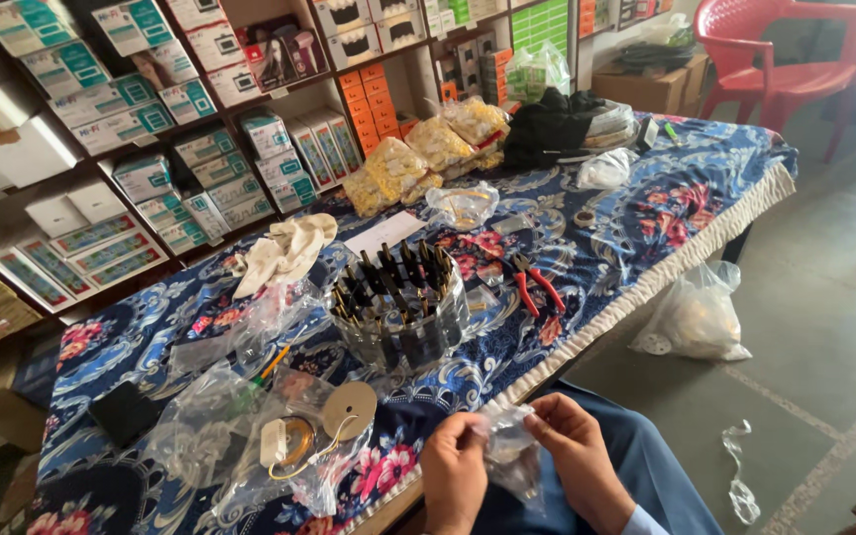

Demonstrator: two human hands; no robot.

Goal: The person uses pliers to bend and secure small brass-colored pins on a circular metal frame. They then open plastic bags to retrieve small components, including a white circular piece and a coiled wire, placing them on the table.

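- Both hands low in front of me, past the table edge (587,342), over my lap
- L hand (453,468) pinching one side of a small clear plastic bag (509,448)
- R hand (572,446) pinching the other side, fingers closed on it
- Clear tub of black-handled tools (400,302) w/ red pliers (535,284) just beside it, up on the floral cloth

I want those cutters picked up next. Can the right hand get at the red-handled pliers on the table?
Probably yes: the red-handled pliers lie uncovered near the table edge, but the right hand grips a clear plastic bag with the left hand.
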